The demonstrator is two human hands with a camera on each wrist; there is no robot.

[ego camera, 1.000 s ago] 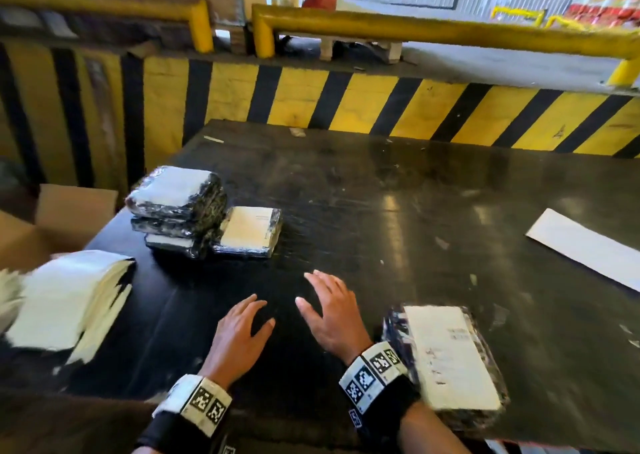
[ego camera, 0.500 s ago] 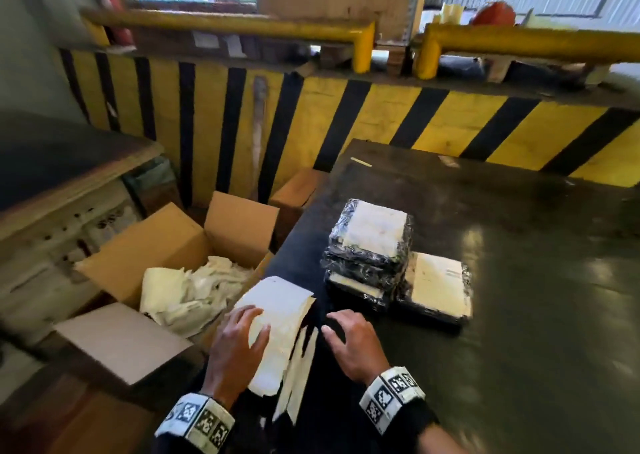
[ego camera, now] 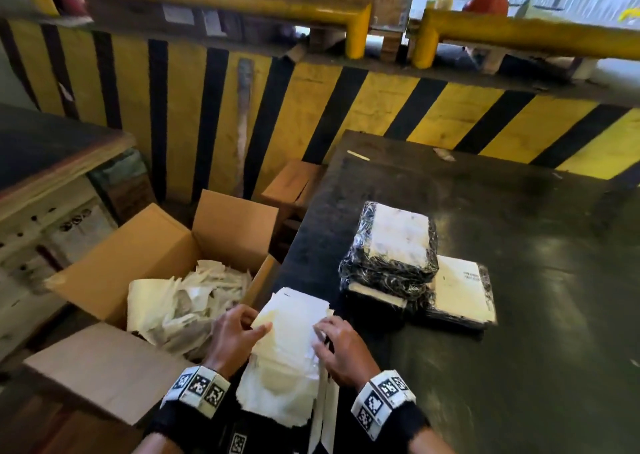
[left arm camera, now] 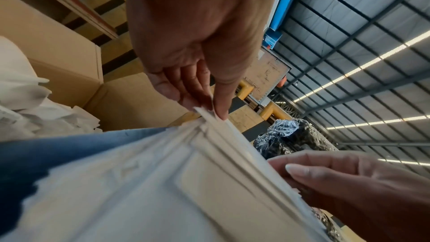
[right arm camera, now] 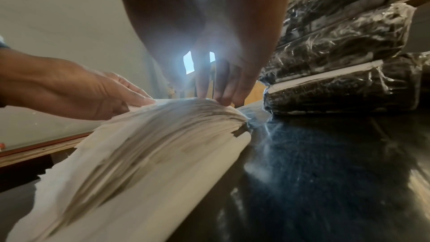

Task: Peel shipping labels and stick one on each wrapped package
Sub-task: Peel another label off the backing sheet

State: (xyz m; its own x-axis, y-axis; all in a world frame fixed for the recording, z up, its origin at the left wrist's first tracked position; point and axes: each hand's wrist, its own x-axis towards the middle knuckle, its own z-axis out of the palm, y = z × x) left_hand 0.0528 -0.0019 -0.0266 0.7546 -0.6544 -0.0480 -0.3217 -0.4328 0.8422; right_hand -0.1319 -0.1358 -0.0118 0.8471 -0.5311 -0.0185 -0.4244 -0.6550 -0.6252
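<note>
1. the stack of label sheets (ego camera: 282, 353) lay at the near left corner of the black table (ego camera: 519, 367), hanging over its edge.
2. the left hand (ego camera: 232, 335) pinched the far left corner of the top sheets between thumb and curled fingers (left arm camera: 186, 87).
3. the right hand (ego camera: 341, 348) rested on the stack's right edge, its fingertips (right arm camera: 223, 97) bent down onto the sheets; whether they gripped any sheet could not be told.
4. three wrapped packages (ego camera: 391, 252) sat piled just beyond the stack, a labelled one (ego camera: 460, 290) touching them on the right.
5. an open cardboard box (ego camera: 149, 245) of crumpled backing paper (ego camera: 180, 311) stood left of the table.
</note>
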